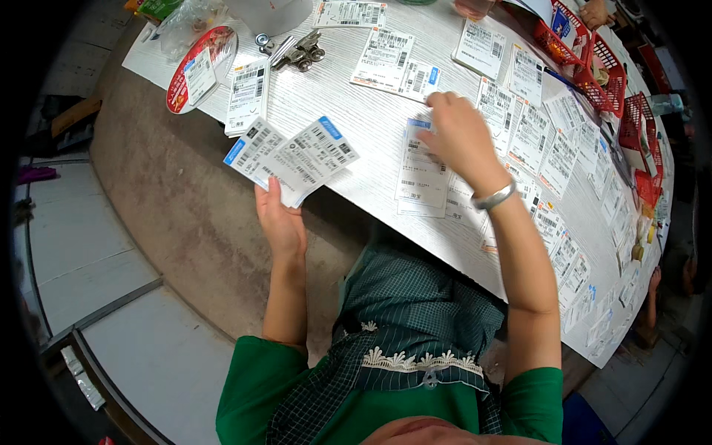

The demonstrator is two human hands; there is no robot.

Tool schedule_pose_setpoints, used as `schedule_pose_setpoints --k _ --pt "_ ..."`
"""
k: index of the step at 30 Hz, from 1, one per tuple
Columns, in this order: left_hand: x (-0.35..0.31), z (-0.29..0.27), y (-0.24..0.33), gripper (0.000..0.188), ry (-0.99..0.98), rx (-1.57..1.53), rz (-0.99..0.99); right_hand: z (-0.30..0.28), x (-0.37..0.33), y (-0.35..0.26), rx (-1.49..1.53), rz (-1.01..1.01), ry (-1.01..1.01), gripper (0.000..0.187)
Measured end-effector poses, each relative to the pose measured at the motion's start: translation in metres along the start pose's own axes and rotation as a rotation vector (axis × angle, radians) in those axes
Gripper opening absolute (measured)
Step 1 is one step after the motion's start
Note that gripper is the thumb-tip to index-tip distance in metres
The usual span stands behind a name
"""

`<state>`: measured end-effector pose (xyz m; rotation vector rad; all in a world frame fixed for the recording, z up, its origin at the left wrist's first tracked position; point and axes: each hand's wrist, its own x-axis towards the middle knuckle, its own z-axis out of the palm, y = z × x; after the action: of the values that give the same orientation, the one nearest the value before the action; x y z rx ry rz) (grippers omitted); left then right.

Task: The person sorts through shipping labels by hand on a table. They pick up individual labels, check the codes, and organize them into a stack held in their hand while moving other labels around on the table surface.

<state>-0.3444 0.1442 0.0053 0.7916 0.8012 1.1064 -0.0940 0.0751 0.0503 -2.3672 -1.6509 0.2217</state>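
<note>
My left hand (282,226) is closed on a few printed shipping labels (311,159), fanned apart just off the table's near edge. Each of them has barcodes and a blue block at one end. Over the table, my right hand (456,133) has its thumb and fingers apart, with nothing visible between them. Below its fingertips lies a small stack of labels (421,178), partly covered by the hand. Just beyond, another label group (386,59) lies flat, with a blue-marked label (420,80) beside it.
Rows of label stacks (560,159) cover the right side of the white table (334,81). Red baskets (604,78) stand along its far right. Metal binder clips (297,52), a label stack (247,96) and a red round fan (178,85) lie at the far left.
</note>
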Motion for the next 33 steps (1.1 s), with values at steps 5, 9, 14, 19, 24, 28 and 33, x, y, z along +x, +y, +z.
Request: schedule_pose_setpoints --k 5,9,14,19,24,28,33 --pt "-0.008 -0.011 -0.002 0.039 0.007 0.028 0.008 0.005 0.006 0.019 -0.171 -0.048 -0.232 0.042" --pt "-0.012 -0.006 -0.001 0.039 0.015 0.068 0.034 0.005 0.012 0.020 -0.188 -0.108 -0.468 0.036" --pt "-0.009 0.005 -0.001 0.038 0.005 0.058 0.054 0.014 -0.012 0.022 -0.176 -0.171 -0.284 0.021" --pt "-0.009 0.010 -0.002 0.037 -0.037 0.074 0.049 0.015 -0.024 0.022 -0.100 -0.298 -0.143 0.012" --pt "-0.007 0.011 -0.001 0.035 -0.061 0.083 0.099 0.019 -0.032 0.020 -0.096 -0.265 -0.035 0.011" --pt "-0.010 0.014 0.000 0.034 -0.041 0.086 0.105 0.022 -0.028 0.011 -0.129 -0.110 -0.076 0.012" --pt "-0.013 0.013 0.001 0.033 -0.038 0.075 0.108 0.028 -0.023 0.014 -0.096 -0.207 -0.254 0.024"
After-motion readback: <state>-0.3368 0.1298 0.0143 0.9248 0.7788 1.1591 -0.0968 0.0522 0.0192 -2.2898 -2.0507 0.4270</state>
